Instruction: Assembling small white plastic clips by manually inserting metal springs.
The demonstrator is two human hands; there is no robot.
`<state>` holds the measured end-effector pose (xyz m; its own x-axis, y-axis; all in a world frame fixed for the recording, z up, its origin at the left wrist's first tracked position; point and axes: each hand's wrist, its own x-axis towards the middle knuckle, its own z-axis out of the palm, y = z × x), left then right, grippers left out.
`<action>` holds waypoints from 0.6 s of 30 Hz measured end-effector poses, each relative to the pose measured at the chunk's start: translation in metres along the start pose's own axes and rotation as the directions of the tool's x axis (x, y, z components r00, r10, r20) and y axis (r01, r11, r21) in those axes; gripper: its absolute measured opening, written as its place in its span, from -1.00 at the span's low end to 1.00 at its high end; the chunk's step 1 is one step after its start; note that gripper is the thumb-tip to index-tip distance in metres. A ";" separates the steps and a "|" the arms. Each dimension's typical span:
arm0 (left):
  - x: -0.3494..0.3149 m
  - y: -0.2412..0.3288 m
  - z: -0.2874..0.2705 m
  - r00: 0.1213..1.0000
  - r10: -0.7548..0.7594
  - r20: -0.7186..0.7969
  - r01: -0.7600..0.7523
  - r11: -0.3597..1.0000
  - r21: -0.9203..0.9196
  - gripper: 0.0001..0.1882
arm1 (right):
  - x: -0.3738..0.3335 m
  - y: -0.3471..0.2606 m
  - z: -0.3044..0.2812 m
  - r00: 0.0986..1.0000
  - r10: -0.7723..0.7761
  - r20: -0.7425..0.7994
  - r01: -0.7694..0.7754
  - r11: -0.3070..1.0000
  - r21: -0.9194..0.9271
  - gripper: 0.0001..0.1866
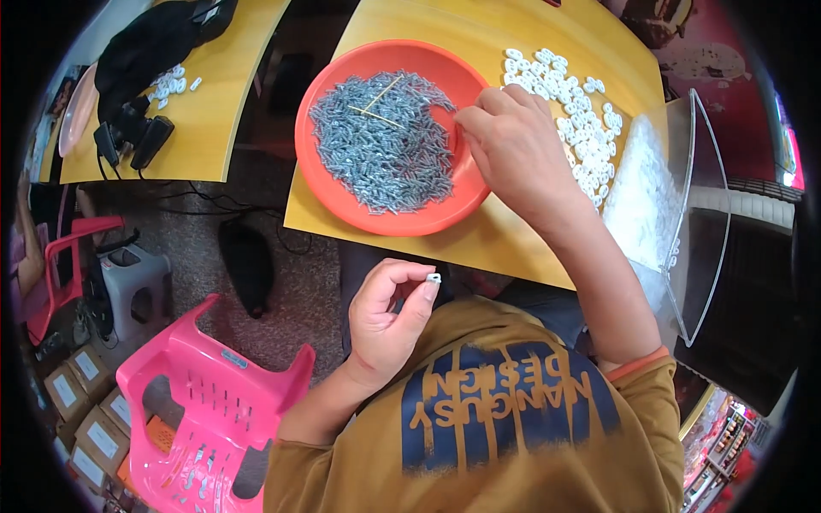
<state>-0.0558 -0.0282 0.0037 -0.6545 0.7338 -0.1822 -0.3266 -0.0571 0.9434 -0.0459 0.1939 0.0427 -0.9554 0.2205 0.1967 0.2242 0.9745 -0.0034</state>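
Observation:
My left hand [386, 321] is closed in a pinch, with a small white plastic piece [434, 279] between thumb and index finger, just off the table's near edge. My right hand [513, 141] reaches over the right rim of a red plastic bowl [312, 179], its fingers curled together. Whatever those fingertips may hold is hidden. A heap of small silver screws [385, 162] fills the bowl, and thin yellowish sticks [376, 113] lie on top. Many white oval plastic pieces with holes [590, 141] are spread on the table beyond my right hand.
The yellow table [530, 248] carries a clear bag of white stuff [641, 197] beside a transparent panel [705, 214] at right. A second yellow table [205, 128] at left holds a black cloth, adapters and more white pieces. A pink chair [214, 385] stands at lower left, near cardboard boxes [98, 436].

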 end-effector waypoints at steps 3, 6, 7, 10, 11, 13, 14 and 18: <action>0.004 -0.001 -0.007 1.000 0.006 -0.009 -0.006 1.000 0.030 -0.88 | 0.010 0.002 0.003 0.998 -0.030 0.057 0.031 0.999 -0.018 -0.90; 0.005 0.002 -0.015 1.000 0.000 -0.023 0.001 1.000 0.031 -0.89 | 0.019 0.001 0.000 0.993 -0.040 0.107 0.043 0.999 -0.026 -0.90; 0.006 0.003 -0.018 1.000 -0.006 -0.024 0.007 1.000 0.023 -0.89 | 0.021 0.002 0.000 0.989 -0.049 0.142 0.053 0.998 -0.028 -0.91; 0.006 0.002 -0.024 0.999 0.004 -0.036 -0.004 1.000 -0.007 -0.89 | 0.027 0.003 -0.002 0.977 -0.077 0.197 0.087 0.995 -0.042 -0.92; 0.006 0.002 -0.026 0.999 0.005 -0.039 -0.005 1.000 -0.010 -0.89 | 0.028 0.003 -0.002 0.972 -0.093 0.215 0.107 0.993 -0.053 -0.93; 0.005 0.002 -0.029 0.999 0.003 -0.039 -0.003 1.000 -0.014 -0.89 | 0.028 0.004 0.000 0.972 -0.111 0.205 0.127 0.990 -0.066 -0.94; 0.004 0.003 -0.029 0.999 0.005 -0.041 -0.005 1.000 -0.014 -0.89 | 0.028 0.003 0.001 0.973 -0.126 0.194 0.143 0.987 -0.078 -0.94; -0.001 0.004 -0.030 0.999 0.012 -0.041 -0.015 0.997 -0.080 -0.88 | 0.025 0.002 0.004 0.977 -0.139 0.161 0.157 0.982 -0.105 -0.95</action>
<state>-0.0767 -0.0490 -0.0009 -0.6856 0.7047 -0.1824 -0.3703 -0.1219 0.9209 -0.0696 0.2016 0.0437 -0.9956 0.0869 0.0345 0.0907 0.9873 0.1307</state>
